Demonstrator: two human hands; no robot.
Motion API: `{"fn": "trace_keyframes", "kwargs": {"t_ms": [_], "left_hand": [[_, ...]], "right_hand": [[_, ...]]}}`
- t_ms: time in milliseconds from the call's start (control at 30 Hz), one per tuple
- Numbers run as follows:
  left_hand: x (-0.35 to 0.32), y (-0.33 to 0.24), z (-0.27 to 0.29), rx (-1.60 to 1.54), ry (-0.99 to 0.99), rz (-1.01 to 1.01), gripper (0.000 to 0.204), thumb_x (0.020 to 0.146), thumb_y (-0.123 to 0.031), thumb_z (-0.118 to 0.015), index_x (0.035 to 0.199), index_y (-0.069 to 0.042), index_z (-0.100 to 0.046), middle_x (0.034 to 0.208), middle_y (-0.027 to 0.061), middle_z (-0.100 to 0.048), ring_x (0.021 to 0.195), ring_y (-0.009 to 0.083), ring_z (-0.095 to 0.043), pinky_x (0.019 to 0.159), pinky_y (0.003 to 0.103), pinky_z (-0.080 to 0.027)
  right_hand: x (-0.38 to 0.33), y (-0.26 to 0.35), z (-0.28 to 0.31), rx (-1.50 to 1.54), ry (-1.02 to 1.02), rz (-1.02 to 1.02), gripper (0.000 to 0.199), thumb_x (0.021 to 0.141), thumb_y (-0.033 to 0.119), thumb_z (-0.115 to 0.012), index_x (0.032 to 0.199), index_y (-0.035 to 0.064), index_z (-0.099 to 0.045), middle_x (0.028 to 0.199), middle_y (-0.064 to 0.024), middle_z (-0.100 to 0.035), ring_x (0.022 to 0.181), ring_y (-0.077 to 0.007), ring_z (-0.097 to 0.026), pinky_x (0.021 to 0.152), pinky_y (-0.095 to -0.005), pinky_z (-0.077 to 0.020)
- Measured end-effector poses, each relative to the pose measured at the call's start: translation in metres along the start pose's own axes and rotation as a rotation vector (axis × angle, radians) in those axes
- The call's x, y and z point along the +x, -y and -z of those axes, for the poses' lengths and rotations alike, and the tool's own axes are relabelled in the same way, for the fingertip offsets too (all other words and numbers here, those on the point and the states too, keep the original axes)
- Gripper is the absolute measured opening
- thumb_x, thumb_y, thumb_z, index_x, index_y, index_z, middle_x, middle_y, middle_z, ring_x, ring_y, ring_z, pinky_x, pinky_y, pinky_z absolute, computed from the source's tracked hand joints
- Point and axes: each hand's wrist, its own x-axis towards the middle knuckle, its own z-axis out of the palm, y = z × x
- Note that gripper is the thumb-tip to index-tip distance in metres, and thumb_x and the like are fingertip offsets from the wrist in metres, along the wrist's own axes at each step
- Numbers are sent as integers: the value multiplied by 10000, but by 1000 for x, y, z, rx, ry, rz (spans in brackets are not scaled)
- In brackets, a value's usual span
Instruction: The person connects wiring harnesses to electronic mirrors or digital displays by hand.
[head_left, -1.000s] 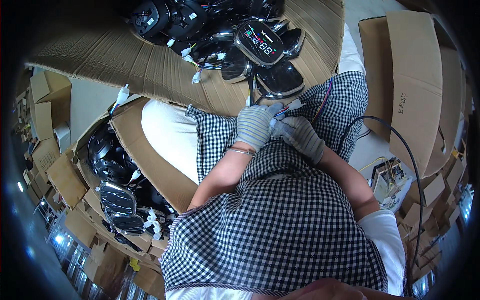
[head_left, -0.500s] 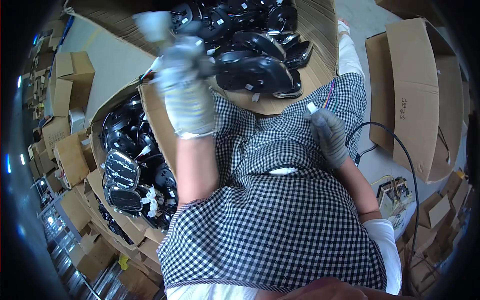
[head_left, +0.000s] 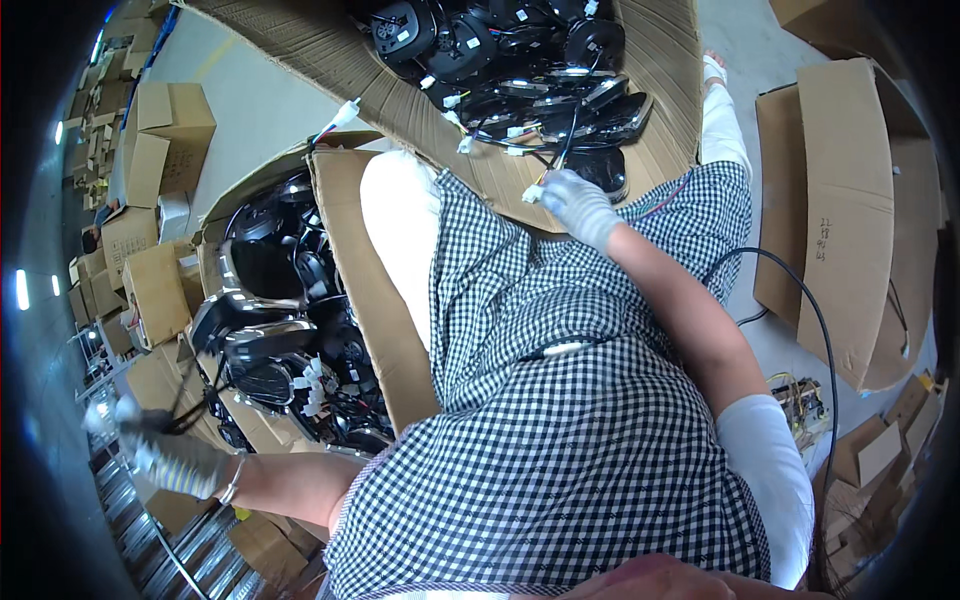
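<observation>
My left hand [head_left: 175, 462], in a grey knit glove, reaches out low at the left, slightly blurred. Its fingers are closed on a thin black cable [head_left: 190, 408] leading up toward glossy black housings in the left box. My right hand [head_left: 582, 208], gloved too, is closed at the near edge of the far box. A white connector [head_left: 533, 193] sticks out at its fingertips, and a dark cable runs up from there among the black parts. Those glossy black oval housings [head_left: 600, 170] carry wires and small white plugs. More black housings [head_left: 265, 340] fill the left box.
The far cardboard box [head_left: 660, 60] stands open between my legs, the left box [head_left: 375, 320] against my leg. A tall open carton [head_left: 845, 220] stands at right. A black hose [head_left: 815, 300] curves past my right side. Stacked cartons [head_left: 165, 130] line the left.
My left hand has swung from the far box down to the far left. My right hand has gone from my lap forward to the far box's near edge.
</observation>
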Motion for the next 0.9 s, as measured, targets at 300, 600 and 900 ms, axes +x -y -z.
{"fn": "trace_keyframes", "kwargs": {"t_ms": [300,600,900], "left_hand": [[-38,-30,-75,956,158,-677,497,764,-299,-695,1184,-68,-565,993,86,-629,832,253,-592,727,329,-471],[-271,-41,-234,-336,1472,-271,530,741,-194,-646,1223,-38,-490,1178,132,-545,1097,337,-507,989,442,-344],[-300,-54,-260,-522,1793,-343,457,858,-402,-512,1151,-60,-589,959,126,-624,983,287,-566,1013,431,-286]], "right_hand": [[27,3,2,414,121,-211,356,898,349,-461,909,26,-609,843,-131,-627,812,-280,-610,739,-387,-469],[-64,44,95,1305,-177,-268,423,929,398,-485,1016,3,-607,921,-41,-614,875,-139,-555,794,-270,-423],[-124,60,114,715,-358,-360,419,927,357,-502,1051,-34,-588,1019,-129,-639,871,-177,-608,751,-269,-480]]}}
